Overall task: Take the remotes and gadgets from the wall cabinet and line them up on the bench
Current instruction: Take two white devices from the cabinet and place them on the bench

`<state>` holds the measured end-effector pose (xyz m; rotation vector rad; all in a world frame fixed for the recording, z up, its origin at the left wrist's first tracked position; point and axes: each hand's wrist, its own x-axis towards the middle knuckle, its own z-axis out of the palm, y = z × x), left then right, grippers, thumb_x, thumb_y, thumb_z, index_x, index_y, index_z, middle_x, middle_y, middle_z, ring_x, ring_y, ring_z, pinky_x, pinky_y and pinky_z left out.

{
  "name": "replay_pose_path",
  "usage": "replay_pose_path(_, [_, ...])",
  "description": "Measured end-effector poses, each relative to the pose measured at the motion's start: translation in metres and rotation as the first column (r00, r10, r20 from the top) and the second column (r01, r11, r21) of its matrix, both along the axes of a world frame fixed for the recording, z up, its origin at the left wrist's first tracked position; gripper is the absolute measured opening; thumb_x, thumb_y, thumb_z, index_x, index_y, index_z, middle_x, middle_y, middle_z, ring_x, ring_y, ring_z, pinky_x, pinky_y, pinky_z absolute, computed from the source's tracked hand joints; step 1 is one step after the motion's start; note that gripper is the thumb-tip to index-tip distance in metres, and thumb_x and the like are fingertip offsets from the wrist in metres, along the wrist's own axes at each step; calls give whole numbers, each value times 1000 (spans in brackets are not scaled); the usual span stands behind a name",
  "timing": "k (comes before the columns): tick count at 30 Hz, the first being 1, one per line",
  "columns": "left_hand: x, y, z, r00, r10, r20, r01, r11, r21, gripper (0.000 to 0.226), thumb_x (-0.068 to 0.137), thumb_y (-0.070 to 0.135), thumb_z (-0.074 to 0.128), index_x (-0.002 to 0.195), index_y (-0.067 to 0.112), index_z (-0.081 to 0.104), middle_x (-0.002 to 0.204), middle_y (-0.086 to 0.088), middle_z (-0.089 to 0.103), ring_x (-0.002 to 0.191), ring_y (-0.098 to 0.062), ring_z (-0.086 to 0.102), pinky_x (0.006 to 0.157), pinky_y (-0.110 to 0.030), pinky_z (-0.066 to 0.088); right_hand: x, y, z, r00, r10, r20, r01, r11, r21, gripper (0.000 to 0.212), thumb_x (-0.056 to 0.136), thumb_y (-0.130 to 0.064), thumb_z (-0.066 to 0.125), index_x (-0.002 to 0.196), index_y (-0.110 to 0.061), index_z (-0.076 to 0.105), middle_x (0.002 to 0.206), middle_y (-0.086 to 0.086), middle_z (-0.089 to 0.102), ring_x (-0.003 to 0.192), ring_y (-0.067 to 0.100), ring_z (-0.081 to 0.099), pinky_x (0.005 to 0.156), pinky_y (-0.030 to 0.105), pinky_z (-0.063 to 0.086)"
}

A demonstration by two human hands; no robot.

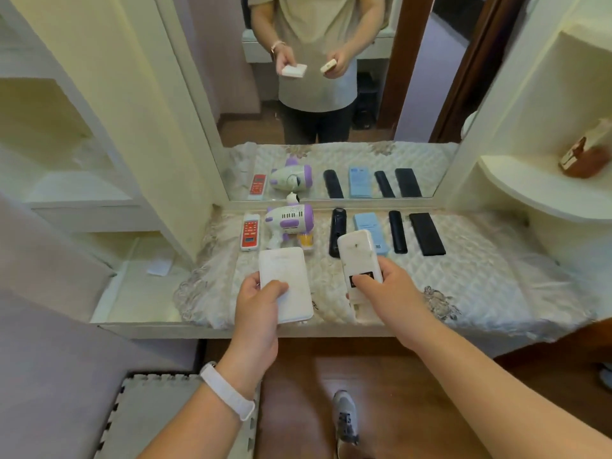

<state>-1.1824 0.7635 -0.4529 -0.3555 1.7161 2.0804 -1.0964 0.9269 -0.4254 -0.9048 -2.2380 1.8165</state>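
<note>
The left grip (256,309) clasps a flat white rectangular plastic gadget (286,276), with the thumb on its upper face, above the near part of the tabletop (159,327), which a cream quilted cloth (480,270) covers. The right grip (387,289) grasps a white plastic remote with a dark label (357,256), its tip pointing to 12 o'clock. At 12 o'clock from both grips, six things lie in one row before the mirror (314,127). From 9 o'clock to 3 o'clock they are a red-and-white remote (250,230), a white-and-purple toy-shaped gadget (289,220), a rounded black remote (337,226), a light blue flat gadget (371,225), a slim black remote (397,231) and a wide flat black remote (427,234).
</note>
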Motion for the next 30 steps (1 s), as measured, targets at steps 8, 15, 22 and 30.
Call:
replay_pose_path(8, [-53,43,-21,999,27,-30,-31,989,-146,29,79,8,60,108,12,59,109,-13,68,96,-31,66,77,-50,54,-75,55,-48,990,114,81,-109,991,-72,11,89,-16,62,93,-26,63,93,7,70,87,26,67,74,42,56])
replay_pose_path(15, [-89,29,-52,996,54,65,-37,969,-245,26,86,0,57,110,11,55,108,-11,65,94,-29,66,67,-40,56,-114,54,-94,970,187,152,-165,975,-148,15,90,-12,61,97,-25,63,93,3,70,80,15,63,63,25,46])
replay_pose_path(22, [-132,12,-106,986,-29,165,82,942,-326,28,88,1,58,114,11,51,107,-6,63,89,-24,65,51,-29,54,-153,31,-146,929,199,311,-139,969,-204,20,89,-15,64,107,-19,60,102,2,69,89,18,67,79,42,58])
replay_pose_path(30, [-179,-4,-166,950,-192,245,274,888,-370,28,89,1,57,113,15,50,106,-1,61,88,-12,60,58,-21,48,-193,4,-183,884,127,449,-25,974,-227,22,90,-15,61,111,-19,58,103,2,68,89,20,68,80,40,58])
